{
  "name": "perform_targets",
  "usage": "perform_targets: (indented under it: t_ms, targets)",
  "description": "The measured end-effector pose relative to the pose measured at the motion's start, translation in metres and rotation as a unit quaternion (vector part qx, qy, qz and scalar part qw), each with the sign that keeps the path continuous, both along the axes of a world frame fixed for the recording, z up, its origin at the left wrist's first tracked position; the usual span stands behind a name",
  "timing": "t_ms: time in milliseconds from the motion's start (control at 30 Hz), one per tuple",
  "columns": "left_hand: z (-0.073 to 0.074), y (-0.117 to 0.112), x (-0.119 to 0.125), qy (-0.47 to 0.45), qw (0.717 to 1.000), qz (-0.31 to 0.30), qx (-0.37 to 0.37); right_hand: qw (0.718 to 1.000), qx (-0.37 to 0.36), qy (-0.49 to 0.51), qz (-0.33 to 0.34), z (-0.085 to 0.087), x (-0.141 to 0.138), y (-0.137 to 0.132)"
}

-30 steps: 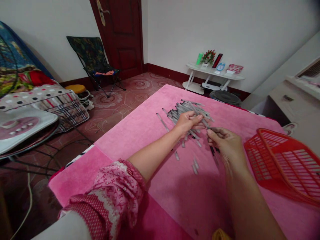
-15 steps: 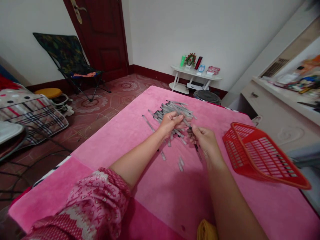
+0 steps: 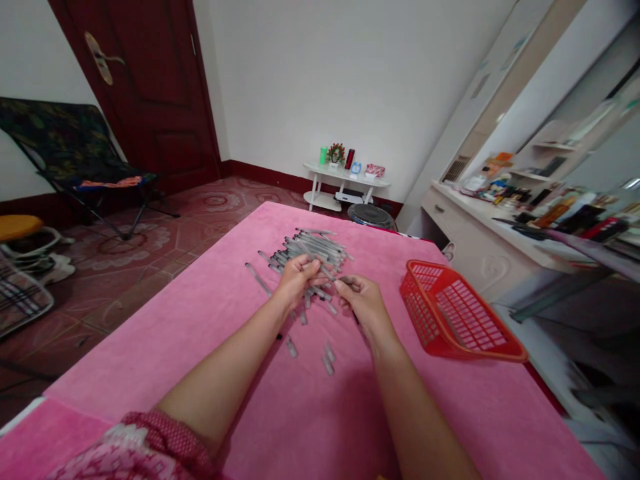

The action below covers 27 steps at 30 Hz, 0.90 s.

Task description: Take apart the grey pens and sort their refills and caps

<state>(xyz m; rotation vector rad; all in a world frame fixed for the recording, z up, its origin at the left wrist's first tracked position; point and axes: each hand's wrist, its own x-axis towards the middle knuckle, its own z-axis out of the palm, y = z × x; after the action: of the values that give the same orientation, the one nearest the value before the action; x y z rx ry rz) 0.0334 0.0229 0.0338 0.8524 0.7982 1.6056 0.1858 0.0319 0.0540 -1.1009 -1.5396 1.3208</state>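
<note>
My left hand (image 3: 296,280) is closed on a slim translucent pen (image 3: 327,272), which slants down toward my other hand. My right hand (image 3: 365,300) pinches around the pen's lower end; its fingers hide exactly what they grip there. A thin dark piece shows just under that palm. Beyond both hands lies a loose pile of similar pens (image 3: 323,247), grey and clear with black ends. One pen (image 3: 257,278) rests apart on the left. Short clear pieces that look like pen caps (image 3: 328,359) are scattered nearer to me on the pink cloth.
The pink cloth (image 3: 185,320) covers the table. To the right of my hands stands a red plastic basket (image 3: 425,327). A dressing table (image 3: 480,230) crowded with small items is farther right. Behind are a low white stand (image 3: 345,172), a folding chair (image 3: 75,160) and a door.
The view has turned to the right, so the table and basket appear farther left. My hands have come closer together along the pen, and the dark piece under my right hand shows less.
</note>
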Motion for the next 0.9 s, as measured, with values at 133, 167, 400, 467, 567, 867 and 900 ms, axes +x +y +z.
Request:
perform_targets:
  t_ms: [133, 167, 400, 467, 567, 867, 900]
  targets:
    - [0.0027, -0.0015, 0.0010, -0.001, 1.000, 0.006, -0.012, 1.000, -0.014, -0.002, 0.018, -0.0005, -0.0012, 0.0007]
    - [0.0029, -0.0017, 0.0011, -0.001, 1.000, 0.006, -0.014, 1.000, -0.011, 0.000, 0.017, -0.0006, -0.0014, 0.0008]
    - [0.0004, -0.0004, 0.0011, 0.001, 1.000, 0.005, -0.018, 0.999, -0.025, 0.016, 0.012, -0.0018, -0.0014, 0.0012]
    - [0.0007, -0.0005, 0.0014, 0.002, 1.000, 0.004, -0.021, 1.000, -0.018, 0.015, 0.015, -0.0020, -0.0012, 0.0010]
    - [0.0017, -0.0011, 0.0016, 0.005, 1.000, 0.005, -0.023, 1.000, -0.011, 0.021, 0.005, -0.0021, -0.0008, 0.0008]
    - [-0.0033, 0.0007, -0.0002, 0.015, 1.000, -0.001, -0.013, 1.000, -0.013, 0.019, 0.011, -0.0029, -0.0007, 0.0021]
    - [-0.0036, 0.0007, -0.0001, 0.015, 1.000, -0.002, -0.013, 1.000, -0.017, 0.019, 0.009, -0.0028, -0.0008, 0.0022]
